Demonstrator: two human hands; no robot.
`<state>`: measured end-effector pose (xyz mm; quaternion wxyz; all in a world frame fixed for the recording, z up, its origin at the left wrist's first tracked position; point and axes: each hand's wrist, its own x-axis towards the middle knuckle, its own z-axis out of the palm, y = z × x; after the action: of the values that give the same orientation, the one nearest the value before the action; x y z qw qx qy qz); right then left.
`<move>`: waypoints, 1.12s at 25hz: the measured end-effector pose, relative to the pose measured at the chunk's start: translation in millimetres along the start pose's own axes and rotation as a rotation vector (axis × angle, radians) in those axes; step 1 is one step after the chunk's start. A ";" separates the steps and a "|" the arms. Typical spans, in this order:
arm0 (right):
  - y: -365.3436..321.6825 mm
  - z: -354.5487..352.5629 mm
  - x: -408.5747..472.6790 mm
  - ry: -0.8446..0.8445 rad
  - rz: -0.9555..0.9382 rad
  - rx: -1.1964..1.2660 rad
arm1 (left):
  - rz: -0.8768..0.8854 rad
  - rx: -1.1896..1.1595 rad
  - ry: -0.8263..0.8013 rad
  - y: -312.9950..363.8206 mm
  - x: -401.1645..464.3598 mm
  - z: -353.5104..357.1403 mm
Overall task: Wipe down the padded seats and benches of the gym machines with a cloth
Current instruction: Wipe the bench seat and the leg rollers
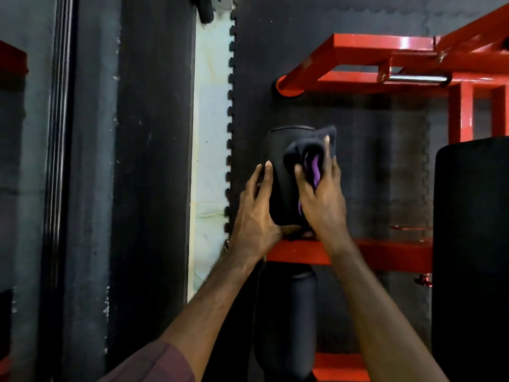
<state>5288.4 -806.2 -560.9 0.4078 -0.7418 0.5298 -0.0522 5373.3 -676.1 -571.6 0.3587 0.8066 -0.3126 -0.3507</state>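
Note:
A black padded roller (283,161) stands out from a red machine frame (380,252) in the middle of the view. My left hand (254,216) grips the roller's left side, fingers curled round it. My right hand (323,199) holds a dark cloth with a purple lining (311,155) bunched in its fingers and presses it on the roller's right side. A second black roller (286,321) sits below the red bar, between my forearms.
A large black pad (471,257) fills the right edge. Red frame tubes (385,64) with a chrome pin run across the upper right. Black interlocking floor mats (371,161) lie underneath, with a pale bare strip (210,133) to the left and a dark wall beyond.

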 end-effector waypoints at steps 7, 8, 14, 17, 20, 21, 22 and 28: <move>30.5 -5.6 -49.7 -0.083 -0.050 0.152 | 0.073 0.167 0.027 19.3 -10.7 8.9; 33.8 -5.7 -52.1 -0.091 -0.056 0.157 | 0.122 0.154 -0.013 11.4 -9.6 0.2; 5.4 -4.7 42.4 0.004 0.119 0.180 | 0.077 -0.013 -0.143 -20.3 2.4 -33.0; 20.4 -4.8 -19.0 -0.026 0.071 0.160 | 0.054 -0.006 -0.137 -17.2 0.4 -23.7; 27.9 -8.0 -80.3 -0.120 -0.065 0.005 | 0.025 -0.112 -0.134 -13.9 0.6 -17.6; 25.0 -7.3 -73.7 -0.116 -0.074 -0.031 | -0.007 -0.127 -0.131 -12.5 2.4 -15.9; 17.3 -6.6 -58.4 -0.098 -0.041 -0.039 | -0.053 -0.134 -0.133 -10.8 2.9 -14.4; -13.0 -6.0 13.5 -0.003 0.011 -0.029 | -0.014 -0.066 -0.038 -4.2 0.6 -6.8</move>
<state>5300.8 -819.3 -553.1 0.3980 -0.7447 0.5342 -0.0412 5380.2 -671.8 -571.8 0.3766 0.7896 -0.3019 -0.3788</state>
